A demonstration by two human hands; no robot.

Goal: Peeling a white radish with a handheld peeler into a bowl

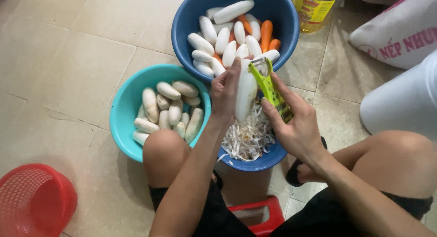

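Floor: pale square tiles point(77, 59) with thin grout lines, a faint crack running left of the teal basin. The person sits low over it, bare knees either side of the work, a red stool point(257, 214) partly visible beneath.

Left hand point(225, 91): fingers closed around a white radish point(246, 93), held upright, tapered end down, above a small blue bowl point(255, 160).

Right hand point(296, 127): fingers wrapped about the handle of a yellow-green peeler point(269, 86); its blade end rests against the upper part of the radish.

The small blue bowl sits between the knees and holds a heap of white peel shavings point(248, 137).

Large blue basin point(191, 18), at the far edge of the floor in view: peeled white radishes and several orange carrots point(266, 34) piled together.

Teal basin point(125, 109), touching the large blue basin on its near left side and just beside the left knee: duller, unpeeled radishes point(168, 107).

Red mesh basket point(34, 200): near left corner of the floor in view, well apart from the basins.

Far right: a bottle of yellow oil point(313, 7) stands just beside the large blue basin; a white printed sack point(400, 30) and a plain white bag point(405, 100) lie beyond the right knee.
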